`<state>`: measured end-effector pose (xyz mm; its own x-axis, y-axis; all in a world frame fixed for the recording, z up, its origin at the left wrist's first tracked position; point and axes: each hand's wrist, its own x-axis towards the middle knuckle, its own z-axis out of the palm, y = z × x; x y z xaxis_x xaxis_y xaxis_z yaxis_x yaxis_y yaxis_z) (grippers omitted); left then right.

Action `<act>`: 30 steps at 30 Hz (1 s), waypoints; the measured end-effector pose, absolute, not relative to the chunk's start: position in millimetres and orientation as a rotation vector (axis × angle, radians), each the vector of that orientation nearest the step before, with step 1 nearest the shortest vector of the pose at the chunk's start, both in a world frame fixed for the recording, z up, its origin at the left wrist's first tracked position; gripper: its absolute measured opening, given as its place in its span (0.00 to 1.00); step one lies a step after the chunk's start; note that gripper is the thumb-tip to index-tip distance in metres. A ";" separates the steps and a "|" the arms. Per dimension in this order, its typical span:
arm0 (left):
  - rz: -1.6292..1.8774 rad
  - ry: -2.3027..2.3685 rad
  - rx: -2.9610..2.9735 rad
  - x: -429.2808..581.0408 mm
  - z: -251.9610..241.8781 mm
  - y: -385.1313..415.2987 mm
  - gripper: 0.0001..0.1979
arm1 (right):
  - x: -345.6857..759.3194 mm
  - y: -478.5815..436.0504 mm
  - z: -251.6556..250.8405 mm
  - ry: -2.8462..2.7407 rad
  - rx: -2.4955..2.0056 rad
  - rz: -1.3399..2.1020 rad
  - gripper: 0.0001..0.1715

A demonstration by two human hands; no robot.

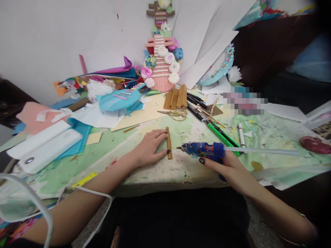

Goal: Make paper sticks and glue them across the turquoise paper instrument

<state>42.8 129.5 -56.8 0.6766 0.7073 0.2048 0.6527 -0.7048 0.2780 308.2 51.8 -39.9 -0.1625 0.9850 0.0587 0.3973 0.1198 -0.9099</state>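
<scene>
A narrow folded strip of brown paper [169, 144] lies lengthwise away from me near the table's front edge. My left hand [150, 148] rests flat beside it, with thumb and fingertips pressed on its left side. In my right hand [227, 168] is a blue hot glue gun [204, 150], held level with its nozzle aimed left at the strip, a short gap apart. A long translucent glue stick [261, 150] juts from its back. My fingers around the handle are mostly hidden. Beyond the strip lie gold-handled scissors [178, 114] and pleated brown paper [176, 97].
Markers and pens [199, 110] lie right of the scissors, near a green cutter-like tool [222, 136]. A blue paper guitar shape [120, 98] and a white device [51, 148] are at left. A flower-covered pink paper instrument [162, 69] leans on the wall. A white cable [103, 194] crosses my left forearm.
</scene>
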 end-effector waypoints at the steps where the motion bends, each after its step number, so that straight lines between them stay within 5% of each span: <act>1: 0.442 1.108 2.709 42.9 -56.6 129.6 0.24 | 308.3 52.0 -39.5 -1.639 -1.343 1.020 0.21; 15: 0.270 1.153 2.752 50.4 -41.5 128.9 0.22 | 321.3 46.1 -47.0 -0.721 -1.019 1.280 0.10; 30: 0.376 1.131 2.696 47.7 -43.6 132.4 0.22 | 342.4 45.1 -39.6 -0.870 -1.127 1.023 0.09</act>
